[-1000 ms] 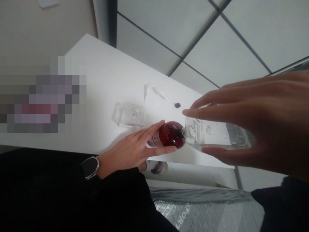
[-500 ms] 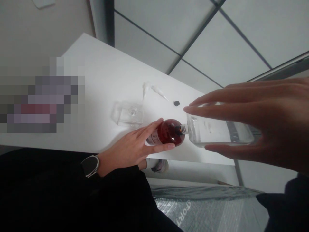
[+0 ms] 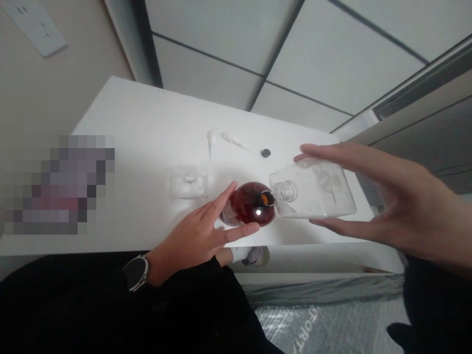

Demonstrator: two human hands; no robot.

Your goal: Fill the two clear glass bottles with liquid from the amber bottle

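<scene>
Left hand [image 3: 199,236] grips the dark red bottle [image 3: 248,205] near the front edge of the white table [image 3: 147,123]; index finger lies along the far side of the body, thumb along the near side; bottle stands upright, its open neck uncapped and facing the camera; a dark wristwatch [image 3: 136,273] sits on the left wrist above a black sleeve.

Right hand [image 3: 405,206] holds the clear square bottle [image 3: 313,195] tipped on its side; fingers spread over the top face, thumb under the near edge; the clear bottle's neck sits just beside the red bottle's mouth, close to touching, perhaps touching; cannot tell whether liquid is passing between the 2 necks; a thin layer of clear liquid appears to lie along the lower wall of the clear bottle, otherwise it looks nearly empty.

Judgement on progress: the 2 openings are aligned and the clear bottle is already tilted, so a transfer looks under way or close to its end; the red bottle looks well filled; capping and setting down are not yet done.

Also on the table: 1 clear square glass piece [image 3: 189,181] left of the red bottle; 2 white pipette-like pieces [image 3: 224,138] further back; 1 small dark cap [image 3: 265,153] near them, well apart from both bottles.
</scene>
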